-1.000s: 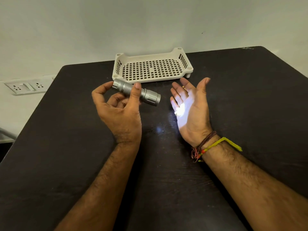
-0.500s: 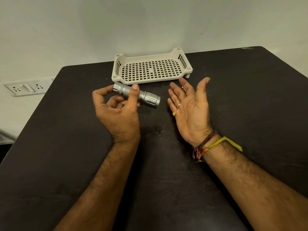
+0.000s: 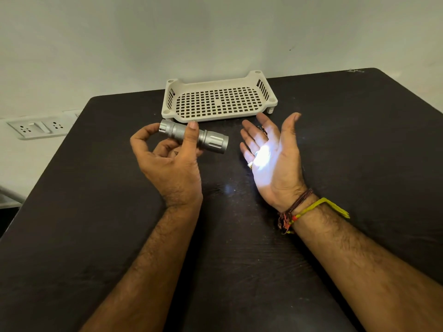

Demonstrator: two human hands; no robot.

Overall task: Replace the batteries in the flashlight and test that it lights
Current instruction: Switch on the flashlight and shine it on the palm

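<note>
The beam, dark half a second ago, is lit again on my flat, empty right hand (image 3: pixel 271 154), just off the lens of the flashlight (image 3: pixel 194 136) that my left hand (image 3: pixel 167 159) grips between thumb and curled fingers, so I judge the test passed.

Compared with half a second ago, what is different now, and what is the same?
The flashlight is lit again: a bright spot falls on the right hand, whose palm was dark half a second ago. Nothing was taken up or let go. The left hand keeps the same hold, the right palm stays open, and the tray has not moved.
</note>
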